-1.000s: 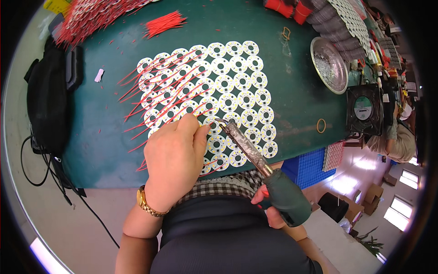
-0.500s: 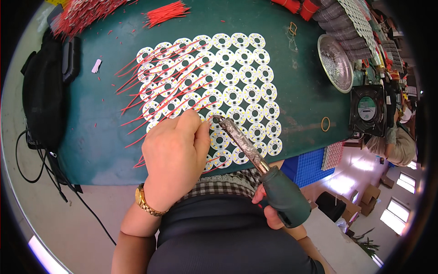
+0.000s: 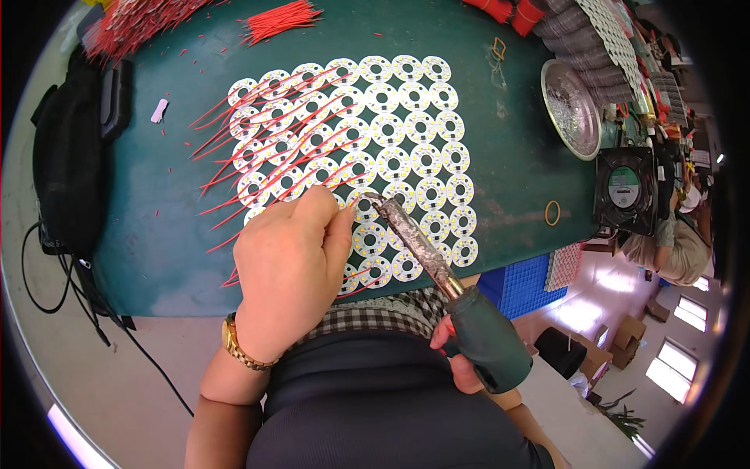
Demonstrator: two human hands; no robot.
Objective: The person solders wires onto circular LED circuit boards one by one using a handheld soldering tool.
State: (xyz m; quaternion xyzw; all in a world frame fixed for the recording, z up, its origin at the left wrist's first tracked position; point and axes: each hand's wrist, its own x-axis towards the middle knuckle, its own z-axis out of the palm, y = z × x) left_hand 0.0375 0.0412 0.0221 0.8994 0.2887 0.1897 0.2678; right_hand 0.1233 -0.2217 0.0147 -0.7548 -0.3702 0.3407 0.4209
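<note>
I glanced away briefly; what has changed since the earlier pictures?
Apart from a slight view shift, nothing clearly changed; nothing was taken up or released. The right hand still holds the soldering iron at the same round board, the left hand close by.

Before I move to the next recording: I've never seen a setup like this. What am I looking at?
There is no machine here, just a person's two bare hands. Every picture comes from the left of two fisheye cameras worn on the head, looking down, so straight edges bend near the rim. On the green table lie rows of white ring-shaped boards, some with red wires across them, plus a red wire bundle and a metal bowl. The right hand holds a soldering iron, its tip at one board. The left hand is over the boards; its grip is partly hidden.
</note>
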